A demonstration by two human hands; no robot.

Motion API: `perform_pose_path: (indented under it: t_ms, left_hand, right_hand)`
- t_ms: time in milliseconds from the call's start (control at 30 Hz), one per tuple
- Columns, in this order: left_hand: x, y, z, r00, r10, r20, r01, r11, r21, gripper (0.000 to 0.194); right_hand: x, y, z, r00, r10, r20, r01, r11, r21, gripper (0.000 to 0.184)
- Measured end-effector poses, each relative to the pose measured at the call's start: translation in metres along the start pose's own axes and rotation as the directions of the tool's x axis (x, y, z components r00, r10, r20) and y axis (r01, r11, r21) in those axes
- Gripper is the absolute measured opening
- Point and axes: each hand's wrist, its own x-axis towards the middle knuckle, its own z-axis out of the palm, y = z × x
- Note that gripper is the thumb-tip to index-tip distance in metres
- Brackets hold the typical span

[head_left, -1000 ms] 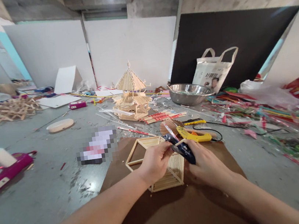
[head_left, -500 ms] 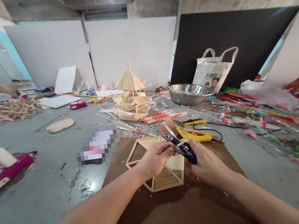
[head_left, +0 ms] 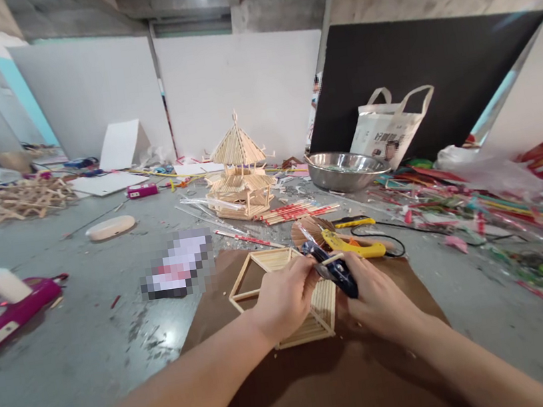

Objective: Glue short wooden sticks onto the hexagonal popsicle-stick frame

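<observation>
My right hand (head_left: 378, 293) is closed around the end of a short pale wooden stick (head_left: 332, 259). Directly under the stick lies a dark blue tool (head_left: 344, 281) with a small metal part, against the fingers of that hand; its kind is unclear. My left hand (head_left: 287, 299) is curled tight beside the metal part, its fingertips partly hidden, and I cannot make out what it grips. Below both hands, a hexagonal stick frame (head_left: 241, 278), partly filled with rows of sticks, rests on a brown sheet (head_left: 298, 395).
A yellow glue gun (head_left: 358, 247) and a yellow cutter (head_left: 353, 221) lie beyond my right hand. Behind stand a stick pagoda model (head_left: 243, 180) and a metal basin (head_left: 348, 172). Red-banded sticks (head_left: 297, 211) lie between. A phone (head_left: 179, 263) is at left, plastic scraps at right.
My left hand has turned and curled further, its knuckles now higher and covering more of the frame. My right hand, the stick and the blue tool have barely shifted.
</observation>
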Motion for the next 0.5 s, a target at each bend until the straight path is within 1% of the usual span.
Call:
perform_pose_path:
  t_ms: [100, 200, 367, 500]
  left_hand:
    - [-0.0018, 0.0015, 0.0003, 1.0, 0.013, 0.024, -0.015, 0.995, 0.096, 0.019]
    - [-0.0024, 0.001, 0.0015, 0.999, 0.018, 0.038, -0.022, 0.994, 0.107, 0.016]
    - [-0.0015, 0.0008, 0.0, 0.998, 0.026, 0.052, -0.026, 1.0, 0.008, 0.015]
    - [-0.0004, 0.0021, -0.0025, 0.998, 0.029, 0.059, -0.022, 0.993, -0.118, 0.019]
  right_hand:
    - [-0.0001, 0.0005, 0.0021, 1.0, -0.004, 0.007, 0.004, 1.0, 0.004, 0.042]
    - [-0.0003, 0.0009, 0.0037, 1.0, -0.022, 0.017, 0.021, 1.0, 0.018, 0.043]
    - [-0.0008, -0.0003, 0.0022, 1.0, -0.018, 0.017, 0.018, 0.999, 0.034, 0.046]
    - [-0.0018, -0.0003, 0.0008, 0.998, -0.053, -0.025, 0.054, 0.998, 0.024, 0.046]
